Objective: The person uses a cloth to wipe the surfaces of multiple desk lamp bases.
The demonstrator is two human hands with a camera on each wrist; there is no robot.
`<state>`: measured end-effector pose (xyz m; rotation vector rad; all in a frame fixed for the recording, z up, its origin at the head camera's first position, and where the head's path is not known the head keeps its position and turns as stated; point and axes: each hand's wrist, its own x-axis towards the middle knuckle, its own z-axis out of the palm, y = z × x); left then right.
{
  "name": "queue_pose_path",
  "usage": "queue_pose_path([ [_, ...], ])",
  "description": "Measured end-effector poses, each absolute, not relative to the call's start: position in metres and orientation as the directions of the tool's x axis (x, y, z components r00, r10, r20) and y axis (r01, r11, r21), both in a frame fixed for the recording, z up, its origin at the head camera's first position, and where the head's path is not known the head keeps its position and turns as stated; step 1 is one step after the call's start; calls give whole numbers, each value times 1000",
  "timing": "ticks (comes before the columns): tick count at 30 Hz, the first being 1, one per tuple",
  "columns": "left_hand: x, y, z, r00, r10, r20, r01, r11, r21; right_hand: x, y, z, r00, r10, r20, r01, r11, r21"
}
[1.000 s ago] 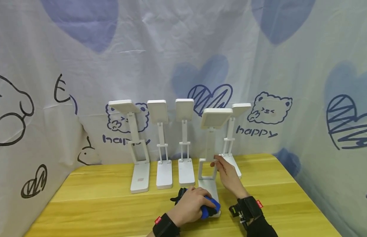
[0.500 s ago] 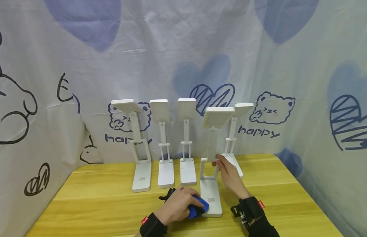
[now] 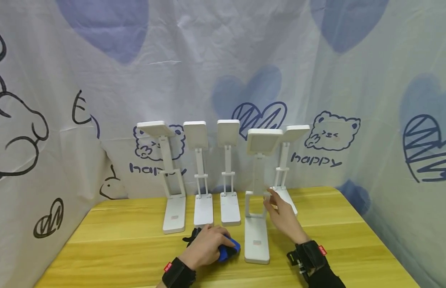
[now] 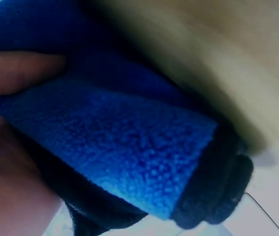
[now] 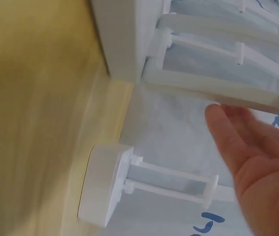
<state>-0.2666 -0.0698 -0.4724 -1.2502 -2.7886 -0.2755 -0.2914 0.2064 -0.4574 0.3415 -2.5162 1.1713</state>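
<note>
In the head view my left hand [image 3: 207, 247] holds a folded blue-and-black cloth [image 3: 228, 249] on the table, left of the front lamp's base. The left wrist view shows the fuzzy blue face of the cloth [image 4: 129, 128] with black edging and a finger curled over it. The front white desk lamp [image 3: 257, 242] stands upright and unfolded, its head tilted. Beside its lower frame is my right hand [image 3: 283, 218], fingers loosely bent. Seen from the right wrist, the hand [image 5: 262, 152] lies close under the lamp frame [image 5: 213, 91]; whether it touches is unclear.
Behind stand more white lamps: one at far left [image 3: 174, 218], two in the middle [image 3: 203, 212] [image 3: 230, 212], and one at back right [image 3: 285, 198]. A patterned cloth backdrop [image 3: 194, 80] hangs behind the yellow wood-look table [image 3: 111, 244].
My left hand has slid left with the cloth, off the front lamp's base and onto the table. My right hand has loosened and shifted slightly right from the lamp's frame.
</note>
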Motion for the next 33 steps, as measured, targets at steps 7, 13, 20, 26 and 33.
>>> queue_pose_path([
  [7, -270, -78, -474, -697, 704, 137, 717, 679, 158, -286, 212, -461, -981, -68, 181, -172, 733, -659],
  [13, -271, -80, -474, -707, 693, 143, 707, 686, 172, -277, 208, -461, -955, -282, 93, -282, 759, -587],
  [20, -272, -81, -473, -707, 693, 143, 707, 685, 174, -264, 181, -457, -864, -498, 68, -469, 751, -465],
  [26, -272, -81, -472, -706, 693, 144, 708, 685, 171, -251, 166, -462, -843, -537, -17, -487, 777, -398],
  [33, -271, -82, -473, -714, 688, 132, 700, 692, 178, -246, 159, -465, -860, -508, -47, -443, 790, -424],
])
